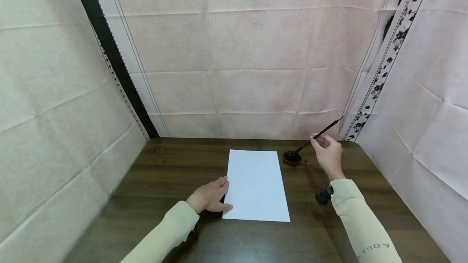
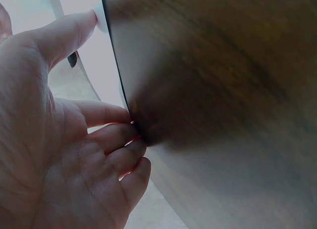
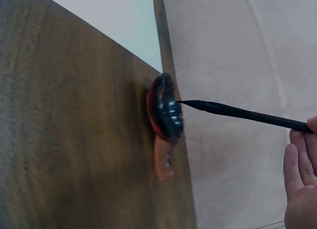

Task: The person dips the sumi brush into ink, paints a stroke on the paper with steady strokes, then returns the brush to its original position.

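A blank white sheet of paper (image 1: 256,186) lies on the dark wooden table. My left hand (image 1: 210,196) rests along the paper's left edge, fingers extended and thumb on the sheet; in the left wrist view its fingertips (image 2: 132,177) meet the tabletop by that edge. To the right of the paper sits a small dark ink dish (image 1: 292,157) with a reddish-brown handle-like end (image 3: 163,159). My right hand (image 1: 329,156) pinches a dark writing brush (image 3: 257,117) by its shaft. The brush slants, its pointed tip right at the dish's rim.
The wooden table (image 1: 164,198) ends at a pale cloth backdrop (image 1: 234,64), with more cloth panels at left and right. A black strip (image 1: 117,56) runs down the left corner. A dark device (image 1: 323,196) is on my right wrist.
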The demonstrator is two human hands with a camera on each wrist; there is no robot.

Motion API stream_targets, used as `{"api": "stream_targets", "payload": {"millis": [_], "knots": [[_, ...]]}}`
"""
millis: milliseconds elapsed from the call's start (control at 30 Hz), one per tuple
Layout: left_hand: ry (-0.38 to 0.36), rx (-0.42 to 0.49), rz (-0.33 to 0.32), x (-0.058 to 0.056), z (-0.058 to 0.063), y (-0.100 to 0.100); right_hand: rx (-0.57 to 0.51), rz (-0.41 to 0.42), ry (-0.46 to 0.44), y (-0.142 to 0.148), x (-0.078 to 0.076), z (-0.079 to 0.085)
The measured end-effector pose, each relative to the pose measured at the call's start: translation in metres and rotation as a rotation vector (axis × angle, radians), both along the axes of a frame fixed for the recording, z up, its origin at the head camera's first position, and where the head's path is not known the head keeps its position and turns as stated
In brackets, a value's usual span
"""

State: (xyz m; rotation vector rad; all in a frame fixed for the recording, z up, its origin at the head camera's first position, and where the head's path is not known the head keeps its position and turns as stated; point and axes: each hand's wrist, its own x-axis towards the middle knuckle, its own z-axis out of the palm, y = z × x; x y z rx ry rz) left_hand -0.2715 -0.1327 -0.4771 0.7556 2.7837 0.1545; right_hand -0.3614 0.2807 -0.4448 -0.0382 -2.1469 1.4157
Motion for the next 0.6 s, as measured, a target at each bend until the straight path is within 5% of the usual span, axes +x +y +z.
{"api": "stream_targets", "payload": {"millis": [600], "knots": [[0.017,-0.012,-0.001,-0.003,-0.005,-0.001,-0.141,-0.116,-0.018,0.002,-0.003,-0.032]]}}
